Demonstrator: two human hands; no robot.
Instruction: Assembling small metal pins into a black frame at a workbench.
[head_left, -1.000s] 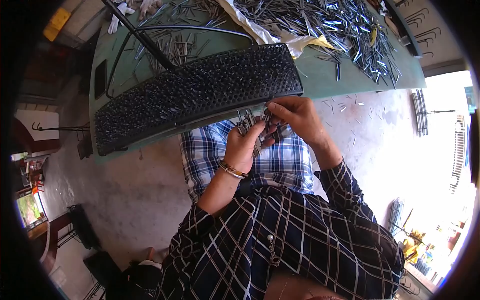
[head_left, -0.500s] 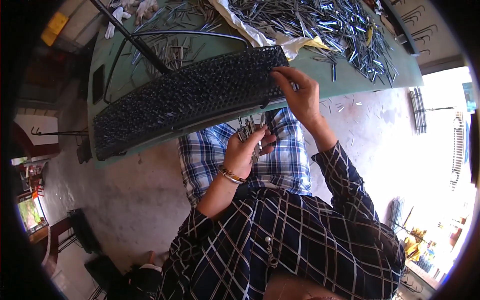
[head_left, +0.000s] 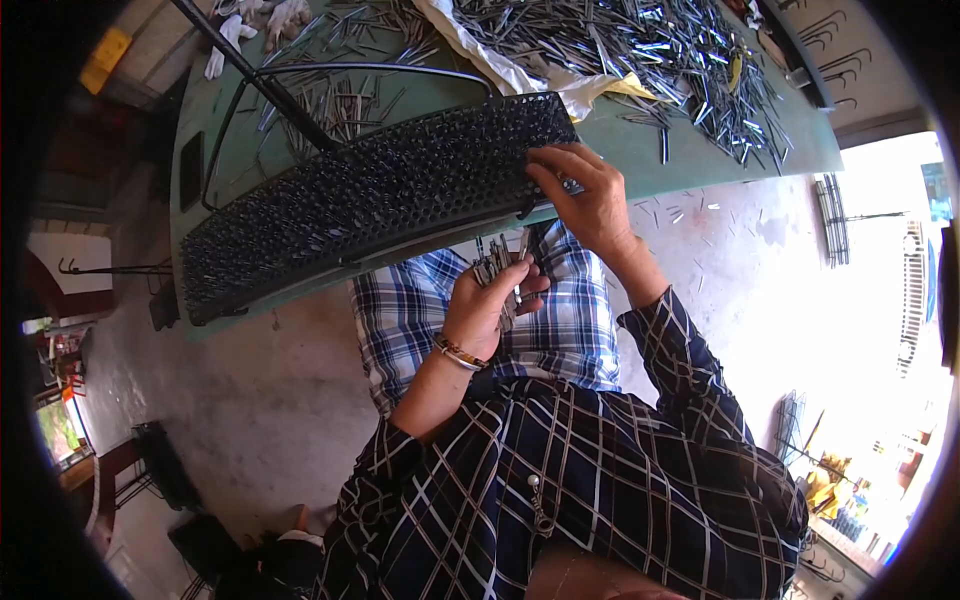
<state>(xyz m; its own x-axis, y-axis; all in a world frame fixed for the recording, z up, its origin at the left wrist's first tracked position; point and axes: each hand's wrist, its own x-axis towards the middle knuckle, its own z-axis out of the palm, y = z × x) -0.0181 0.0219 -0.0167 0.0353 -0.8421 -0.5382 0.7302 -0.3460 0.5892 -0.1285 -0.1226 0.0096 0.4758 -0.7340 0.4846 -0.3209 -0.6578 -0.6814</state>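
A long black perforated rack (head_left: 350, 200) lies slantwise along the near edge of the table. Slim pieces fill most of its holes; a strip of bare holes shows at the right end. Below the rack, my left hand (head_left: 472, 308) is closed round a bunch of short metal rods (head_left: 491, 264), which stick up past the thumb. My right hand (head_left: 598, 208) is at the right end of the rack, thumb and forefinger drawn together against its holes. Whatever sits between those fingertips is too small to make out.
The green table (head_left: 622, 142) carries a large heap of metal rods (head_left: 640, 45) on a pale sheet (head_left: 560, 85), with loose rods behind the rack. White gloves (head_left: 232, 40) lie far left. A black bar (head_left: 262, 78) rises from the rack. Rods are scattered on the floor (head_left: 690, 240).
My right hand has shifted slightly left and nearer along the rack's right end. My left hand stays almost still with its bunch of rods.
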